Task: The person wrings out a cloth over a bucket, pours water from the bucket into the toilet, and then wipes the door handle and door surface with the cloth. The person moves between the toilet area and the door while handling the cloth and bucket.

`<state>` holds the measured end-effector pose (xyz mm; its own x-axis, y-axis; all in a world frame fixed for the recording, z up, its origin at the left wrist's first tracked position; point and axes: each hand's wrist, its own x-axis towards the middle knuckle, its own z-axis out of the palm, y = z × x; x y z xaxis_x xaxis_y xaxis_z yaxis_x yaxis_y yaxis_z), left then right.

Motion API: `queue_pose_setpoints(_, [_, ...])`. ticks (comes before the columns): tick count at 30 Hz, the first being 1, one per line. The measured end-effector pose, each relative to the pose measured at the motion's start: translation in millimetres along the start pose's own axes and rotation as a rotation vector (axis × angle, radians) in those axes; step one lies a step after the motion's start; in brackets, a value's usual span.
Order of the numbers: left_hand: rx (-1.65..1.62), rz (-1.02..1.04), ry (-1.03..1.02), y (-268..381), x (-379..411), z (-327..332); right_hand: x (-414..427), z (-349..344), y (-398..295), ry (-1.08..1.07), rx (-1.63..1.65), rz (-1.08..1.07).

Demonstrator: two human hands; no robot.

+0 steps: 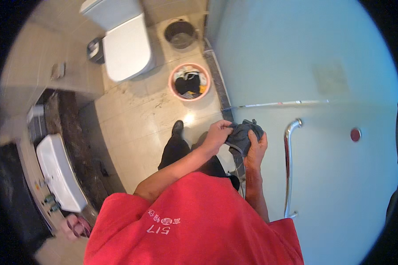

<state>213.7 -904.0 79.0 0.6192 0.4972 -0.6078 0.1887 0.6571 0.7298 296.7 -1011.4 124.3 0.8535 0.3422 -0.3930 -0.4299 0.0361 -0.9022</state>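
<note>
A bunched dark grey cloth garment [241, 137] is held up in front of my body. My left hand [217, 134] pinches its left edge between thumb and fingers. On the other side, my right hand [256, 145] grips the fabric, thumb across the top. Folds hide the garment's full shape, and the right fingers are partly behind it. Farther ahead on the tiled floor stands a round pink basin [171, 86] filled with black, white and yellow cloth items.
A frosted glass panel [318, 172] with a chrome handle [288, 165] rises at right, over a dark stone threshold [220, 86]. Ahead are a toilet [127, 49], a black bucket [180, 34] and a small dark bin [96, 51]. A white washbasin [61, 175] sits on a brown stone counter [74, 139] at left.
</note>
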Motion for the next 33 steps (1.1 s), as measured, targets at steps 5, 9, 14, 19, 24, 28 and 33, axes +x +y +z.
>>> queue_pose_setpoints(5, [0.065, -0.024, -0.192, 9.6, 15.9, 23.0, -26.7, -10.1, -36.8, 0.210, -0.372, -0.306])
queue_pose_setpoints(9, [0.147, -0.073, -0.376, 38.2, 14.1, 42.6, -50.4, -1.8, -84.3, 0.369, -0.526, -0.571])
queue_pose_setpoints(14, [0.260, -0.079, -0.515, 72.9, 10.3, 83.7, -25.1, -17.3, -99.5, 0.758, -0.633, -0.576])
queue_pose_setpoints(19, [0.288, -0.162, -0.600, 70.7, 20.9, 84.6, -7.2, -24.0, -86.5, 0.816, -1.032, -0.451])
queue_pose_setpoints(24, [0.294, -0.279, -0.642, 61.1, 18.5, 71.3, 3.3, -24.8, -82.5, 0.861, -1.064, -0.413])
queue_pose_setpoints(28, [0.301, -0.315, -0.643, 54.7, 14.8, 64.6, 2.9, -20.5, -82.2, 0.883, -1.079, -0.352])
queue_pose_setpoints(33, [0.314, -0.290, -0.615, 63.0, 13.3, 55.6, -7.6, -19.6, -76.8, 0.903, -1.131, -0.397])
